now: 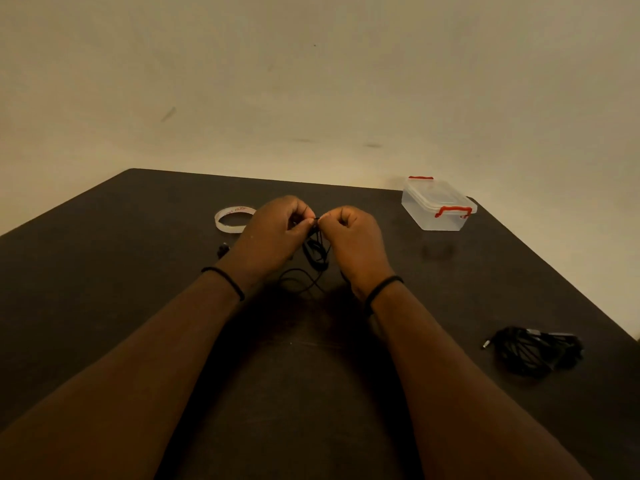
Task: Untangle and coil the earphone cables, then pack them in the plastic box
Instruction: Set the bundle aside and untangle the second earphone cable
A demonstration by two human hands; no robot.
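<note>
The fingers [304, 221] of the left hand [273, 233] and of the right hand [353, 237] are curled and meet tip to tip, each pinching the same thin black earphone cable [317, 258] at 1 spot, held up just above the bench [138, 271]. Below that pinch the cable hangs in loose loops that trail onto the bench between the 2 wrists, and what looks like an earbud end [223, 250] lies just left of the left wrist.

This reads as the untangling step: the hands seem to be picking at a knot or crossing, with coiling and packing not yet begun. A second dark bundle of cable [536, 351] lies near and to the right of the right forearm. The plastic box [438, 206] sits beyond and to the right of the hands with its lid on and red clips [453, 211] down. A tape roll [233, 220] lies just behind the left hand.

Next, I judge, the knot must be teased apart gently, not tugged, and the freed strand wound into even loops; the box will need opening first.
</note>
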